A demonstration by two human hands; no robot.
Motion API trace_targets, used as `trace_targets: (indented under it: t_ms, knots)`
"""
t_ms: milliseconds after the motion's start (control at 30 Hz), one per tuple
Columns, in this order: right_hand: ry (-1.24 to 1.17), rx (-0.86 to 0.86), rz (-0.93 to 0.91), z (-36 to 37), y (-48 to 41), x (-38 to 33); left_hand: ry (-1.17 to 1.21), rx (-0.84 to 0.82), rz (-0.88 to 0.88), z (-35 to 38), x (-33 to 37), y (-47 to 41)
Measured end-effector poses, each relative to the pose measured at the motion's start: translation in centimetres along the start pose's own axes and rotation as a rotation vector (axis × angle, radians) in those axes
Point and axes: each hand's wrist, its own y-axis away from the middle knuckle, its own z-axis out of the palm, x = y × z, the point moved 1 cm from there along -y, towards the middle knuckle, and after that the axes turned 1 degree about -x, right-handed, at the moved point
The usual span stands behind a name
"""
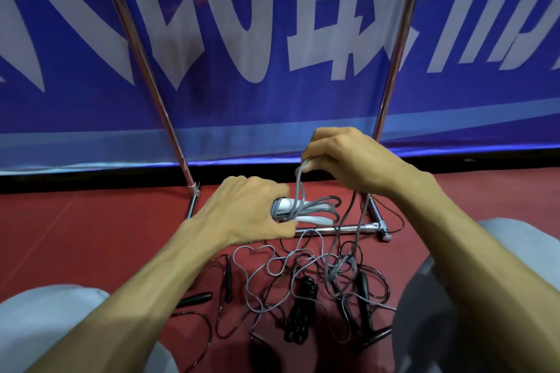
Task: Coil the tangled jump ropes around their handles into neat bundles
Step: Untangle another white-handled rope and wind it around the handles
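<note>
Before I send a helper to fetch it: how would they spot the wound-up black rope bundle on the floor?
Below the blue banner, find the chrome frame's base bar on the red floor. Just nearer the person lies a tangle of loose ropes, with the black bundle in its middle. It alone is a thick, tight spiral; its neighbours are thin, slack loops.

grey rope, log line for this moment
left hand: grips grey handles | right hand: pinches grey rope above them | stage: few turns wound | rest: black ropes tangled
</note>
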Motion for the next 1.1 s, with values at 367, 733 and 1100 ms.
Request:
trace_targets:
  t_ms: [367,733,1100]
  knots:
    - [-0.148,-0.081,0.084,1.7,-0.4,0.6,1.114,-0.006,-0.184,-3.4,-1.9,0.5]
    - [-0.279,-0.126,0.179,2.9,-0.6,-2.1,1.358,0.31,-0.629,-3.5,-4.1,-0.3]
    - [0.155,-0.223,-0.074,2.0,0.1,-3.4,0.593,0.064,-0.467,-1.7,-4.6,0.1]
